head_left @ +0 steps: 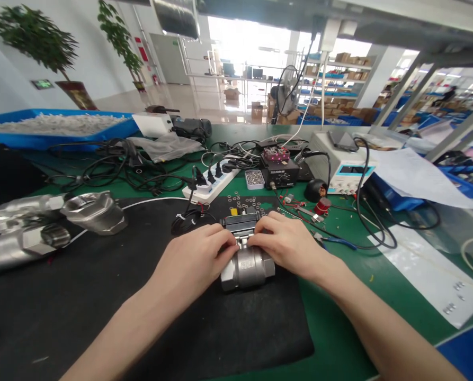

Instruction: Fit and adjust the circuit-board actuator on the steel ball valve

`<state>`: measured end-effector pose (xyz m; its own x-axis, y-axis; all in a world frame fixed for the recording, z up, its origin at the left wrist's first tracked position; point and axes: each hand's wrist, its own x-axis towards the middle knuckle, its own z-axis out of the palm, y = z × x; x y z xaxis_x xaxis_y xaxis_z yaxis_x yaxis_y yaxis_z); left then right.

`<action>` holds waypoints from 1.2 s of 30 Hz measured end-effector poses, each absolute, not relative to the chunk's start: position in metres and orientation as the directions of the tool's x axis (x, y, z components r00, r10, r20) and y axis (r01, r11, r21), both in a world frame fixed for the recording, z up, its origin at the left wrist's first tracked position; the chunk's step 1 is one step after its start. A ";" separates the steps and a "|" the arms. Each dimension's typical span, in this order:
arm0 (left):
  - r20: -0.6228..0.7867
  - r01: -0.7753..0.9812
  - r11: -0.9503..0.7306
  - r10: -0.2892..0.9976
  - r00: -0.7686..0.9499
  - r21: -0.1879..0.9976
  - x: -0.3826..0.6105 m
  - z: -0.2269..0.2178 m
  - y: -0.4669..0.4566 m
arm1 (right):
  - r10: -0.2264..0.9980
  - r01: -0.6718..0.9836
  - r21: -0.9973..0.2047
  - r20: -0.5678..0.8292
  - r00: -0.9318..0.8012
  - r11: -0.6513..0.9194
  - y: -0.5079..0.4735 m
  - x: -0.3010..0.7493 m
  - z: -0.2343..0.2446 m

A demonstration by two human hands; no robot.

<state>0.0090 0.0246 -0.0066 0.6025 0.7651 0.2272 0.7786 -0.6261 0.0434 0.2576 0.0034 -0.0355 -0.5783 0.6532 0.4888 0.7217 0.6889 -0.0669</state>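
Note:
A steel ball valve [248,270] with hexagonal ends lies on the black mat in front of me. My left hand [202,251] is closed at the valve's upper left, thumb and fingertips pinched near its stem. From the other side my right hand [287,243] reaches in, its fingers also pinched at small shiny metal parts on top. What the fingertips grip is too small and covered to make out. Just behind the hands, a dark rectangular piece [241,219] sits above the valve, partly hidden by them.
More steel valves [97,211] lie at left on the black mat [149,312]. Behind stand a white power strip [214,185], a tin of small parts [255,179], a black soldering station [279,172] and a power supply [345,169]. Blue-handled pliers [339,242] and cables lie at right.

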 end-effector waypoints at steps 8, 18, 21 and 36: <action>0.242 0.793 -0.602 0.787 0.568 0.095 0.008 -0.014 0.028 | 0.640 0.738 -0.013 0.508 -0.577 0.675 0.002 0.262 -0.037; 0.317 0.695 -0.718 0.668 0.673 0.037 0.007 -0.020 0.029 | 0.639 0.724 -0.086 0.550 -0.538 0.684 0.009 0.265 -0.048; 0.343 0.631 -0.775 0.588 0.733 -0.020 0.005 -0.019 0.031 | 0.638 0.720 -0.110 0.568 -0.520 0.685 0.010 0.266 -0.051; 0.413 0.415 -0.825 0.249 0.876 -0.384 -0.013 -0.016 0.041 | 0.625 0.678 -0.210 0.636 -0.452 0.704 0.014 0.265 -0.062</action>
<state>-0.0132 0.0407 -0.0158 0.8763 0.2490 0.4125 0.4151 -0.8248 -0.3840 0.2655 0.0137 -0.0617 -0.4523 0.6248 0.6365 0.6781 0.7044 -0.2096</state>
